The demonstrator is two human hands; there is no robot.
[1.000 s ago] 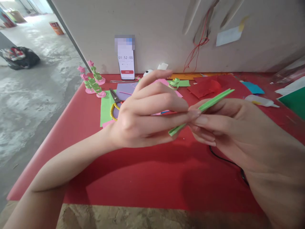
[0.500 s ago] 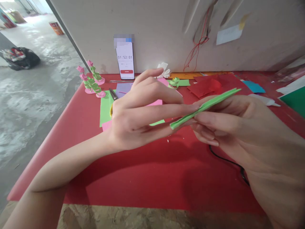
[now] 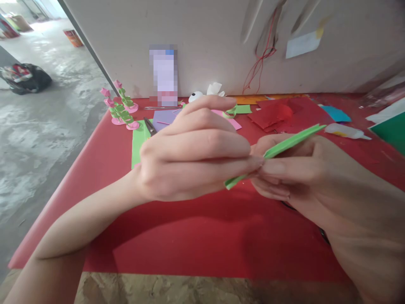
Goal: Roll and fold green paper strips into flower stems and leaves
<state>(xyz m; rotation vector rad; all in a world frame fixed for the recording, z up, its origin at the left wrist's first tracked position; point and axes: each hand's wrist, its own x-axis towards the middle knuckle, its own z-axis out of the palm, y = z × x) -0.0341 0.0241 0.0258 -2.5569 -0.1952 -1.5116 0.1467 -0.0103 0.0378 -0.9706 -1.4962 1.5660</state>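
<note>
A narrow, folded green paper strip (image 3: 293, 140) slants above the table in front of me, its right end higher. My right hand (image 3: 300, 173) pinches it near the middle between thumb and fingers. From the left, my left hand (image 3: 193, 158) closes on the same strip, its fingers pressed together and their tips meeting the right thumb. Those left fingers cover part of the strip, though its lower left end sticks out beneath them. Behind the left hand lie scissors (image 3: 149, 126), partly hidden, on a green paper sheet (image 3: 137, 145).
Pink paper flowers with green stems (image 3: 122, 105) stand at the left. A pixelated phone (image 3: 164, 76) leans on the wall. Purple paper (image 3: 161, 117), red paper (image 3: 272, 113), blue paper (image 3: 336, 113) and a glue bottle (image 3: 346, 131) lie across the red table (image 3: 177, 236).
My left fingers have closed together and shifted to the right along the strip, covering more of it. The strip's left end is lower. The glue bottle and a round white object show more.
</note>
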